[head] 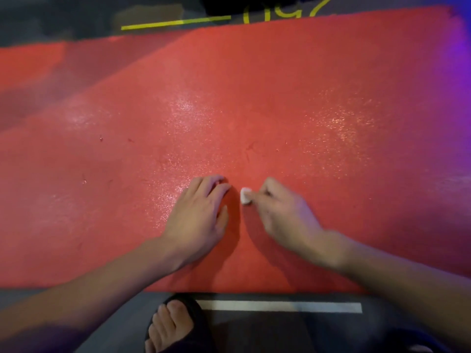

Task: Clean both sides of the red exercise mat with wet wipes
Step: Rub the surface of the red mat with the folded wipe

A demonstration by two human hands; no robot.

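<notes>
While the left hand [201, 212] presses flat, fingers spread, on the near middle of the red exercise mat [254, 98] lying on the floor, the right hand [283, 210] pinches a balled wet wipe [245, 196]; unfolding it would likely cover more surface per stroke.

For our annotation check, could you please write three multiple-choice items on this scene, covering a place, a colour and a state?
1. Where does the left hand rest?
A. on the red exercise mat
B. on the grey floor
C. on the sandal

2. What colour is the wipe?
A. blue
B. white
C. yellow

3. What is the right hand doing?
A. lying flat and empty
B. hanging off the mat
C. pinching the wipe

Answers:
1 A, its fingers lie spread on the mat.
2 B, a white wad shows at the fingertips.
3 C, its fingers curl round the wipe on the mat.
</notes>
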